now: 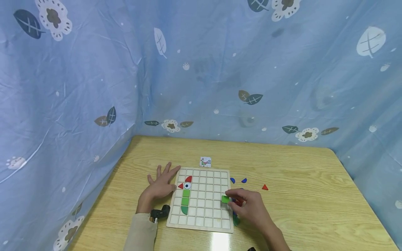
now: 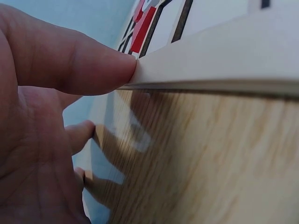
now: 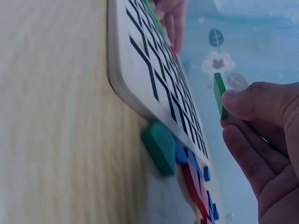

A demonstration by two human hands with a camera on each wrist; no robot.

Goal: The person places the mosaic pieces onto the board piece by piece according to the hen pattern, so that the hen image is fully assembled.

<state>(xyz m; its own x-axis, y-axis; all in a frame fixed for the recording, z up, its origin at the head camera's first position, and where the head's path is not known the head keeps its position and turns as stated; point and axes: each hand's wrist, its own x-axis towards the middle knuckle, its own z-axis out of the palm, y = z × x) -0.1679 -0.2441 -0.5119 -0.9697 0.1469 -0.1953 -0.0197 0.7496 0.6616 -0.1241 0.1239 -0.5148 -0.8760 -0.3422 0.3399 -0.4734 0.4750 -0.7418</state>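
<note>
A wooden grid board (image 1: 201, 227) lies on the table. On its left part sit a red quarter-circle piece (image 1: 188, 179), a red triangle (image 1: 180, 186), an eye piece (image 1: 187, 186), two green squares (image 1: 186, 197) and a green quarter-circle piece (image 1: 184, 210). My left hand (image 1: 161, 186) rests at the board's left edge, fingers spread, its thumb touching the side. My right hand (image 1: 251, 205) pinches a green square tile (image 3: 219, 95) between thumb and fingers, above the board's right edge.
A small picture card (image 1: 205, 161) lies behind the board. Loose blue pieces (image 1: 244, 180), a red triangle (image 1: 265, 187) and a dark green piece (image 3: 160, 148) lie along the board's right side. A blue patterned curtain (image 1: 220, 69) hangs around the table.
</note>
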